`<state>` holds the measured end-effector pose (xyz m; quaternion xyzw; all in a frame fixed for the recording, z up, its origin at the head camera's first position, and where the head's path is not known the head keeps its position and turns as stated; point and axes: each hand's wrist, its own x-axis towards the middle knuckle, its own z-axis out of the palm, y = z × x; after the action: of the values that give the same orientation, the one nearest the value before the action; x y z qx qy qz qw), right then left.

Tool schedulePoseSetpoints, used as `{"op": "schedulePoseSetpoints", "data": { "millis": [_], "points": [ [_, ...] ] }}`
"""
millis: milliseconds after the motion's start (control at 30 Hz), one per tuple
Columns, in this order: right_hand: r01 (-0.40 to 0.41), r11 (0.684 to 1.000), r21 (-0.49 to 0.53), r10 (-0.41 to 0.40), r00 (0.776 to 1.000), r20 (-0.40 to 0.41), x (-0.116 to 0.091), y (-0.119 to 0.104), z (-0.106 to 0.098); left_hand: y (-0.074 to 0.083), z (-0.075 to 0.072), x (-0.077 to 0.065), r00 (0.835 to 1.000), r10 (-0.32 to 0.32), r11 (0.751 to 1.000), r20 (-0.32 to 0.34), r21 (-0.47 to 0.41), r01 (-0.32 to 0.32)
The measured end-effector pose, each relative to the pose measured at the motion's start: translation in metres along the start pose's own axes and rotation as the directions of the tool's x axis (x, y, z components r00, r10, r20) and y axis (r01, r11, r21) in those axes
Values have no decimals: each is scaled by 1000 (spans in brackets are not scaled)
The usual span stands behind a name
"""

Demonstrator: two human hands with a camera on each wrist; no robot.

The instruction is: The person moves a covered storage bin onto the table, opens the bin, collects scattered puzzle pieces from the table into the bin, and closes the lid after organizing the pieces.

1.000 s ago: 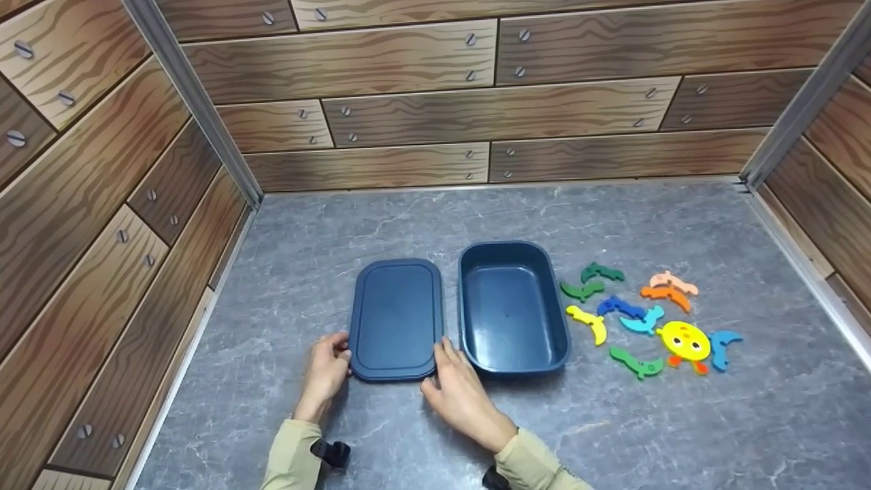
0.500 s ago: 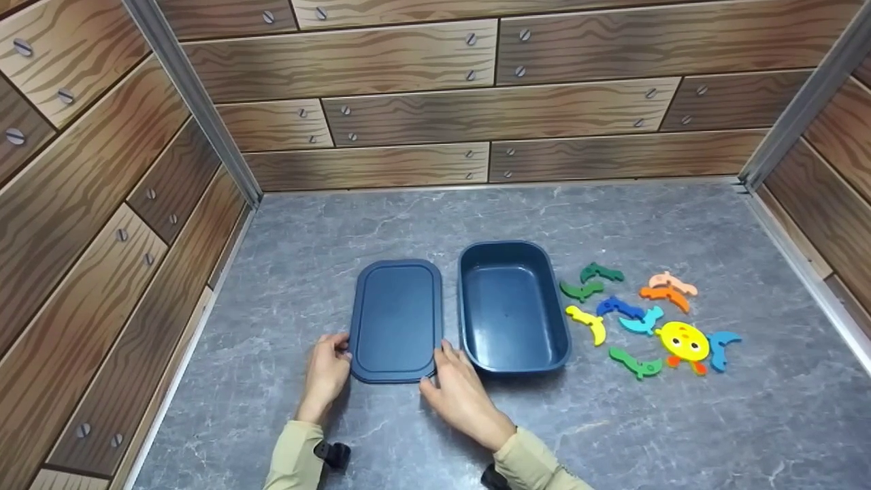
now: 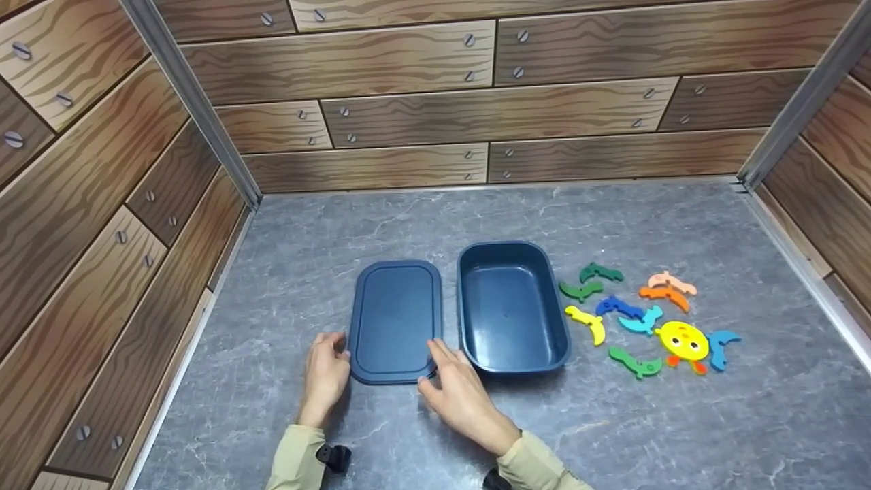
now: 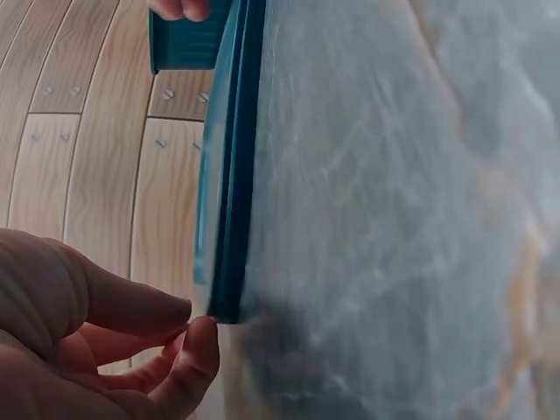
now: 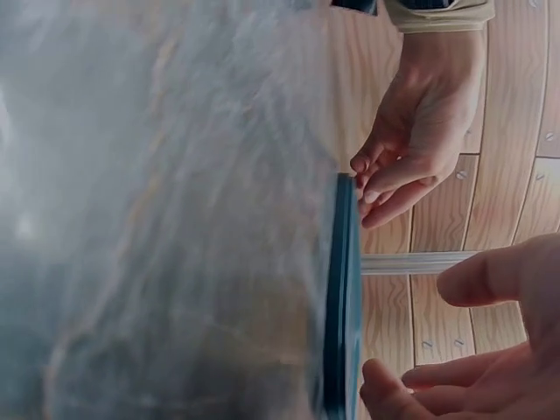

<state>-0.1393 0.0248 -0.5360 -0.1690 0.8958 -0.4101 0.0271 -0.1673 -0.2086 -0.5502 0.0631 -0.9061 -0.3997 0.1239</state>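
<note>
A flat dark blue lid [image 3: 397, 316] with rounded corners lies on the grey marbled surface. Beside its near left corner is my left hand [image 3: 326, 367], fingers loosely bent and fingertips at the rim; the left wrist view shows thumb and finger close to the lid's edge [image 4: 234, 219], not around it. My right hand [image 3: 466, 398] is at the near right corner, its fingers relaxed and fingertips over the rim. In the right wrist view, thumb and fingers stand apart near the lid's edge [image 5: 343, 297]. A deep blue box [image 3: 512, 313] stands uncovered just right of the lid.
Several colourful curved toy pieces lie right of the box, among them a yellow piece [image 3: 586, 324], a green one [image 3: 635, 363] and an orange one [image 3: 665, 295]. A round yellow face piece [image 3: 684, 341] lies with them. Wood-patterned walls [image 3: 367, 116] enclose the surface.
My right fingertips have shifted slightly left, further over the lid's near right corner. The lid sits a touch nearer to me. My left hand has hardly moved; the box and toy pieces stay put.
</note>
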Motion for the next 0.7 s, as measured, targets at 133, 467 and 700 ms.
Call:
{"op": "schedulePoseSetpoints", "data": {
  "millis": [133,467,700],
  "points": [
    [45,998,37,-44,999,-7,-2,-6,-5,12,-3,-2,1000,-2,1000,-23,-5,2],
    [192,977,94,-182,977,-108,-6,-7,-21,45,5,-10,995,81,996,-61,-17,-82],
    [220,972,84,-204,965,-164,-9,1,-35,63,17,-20,987,146,988,-62,-32,-148]
  ]
}}
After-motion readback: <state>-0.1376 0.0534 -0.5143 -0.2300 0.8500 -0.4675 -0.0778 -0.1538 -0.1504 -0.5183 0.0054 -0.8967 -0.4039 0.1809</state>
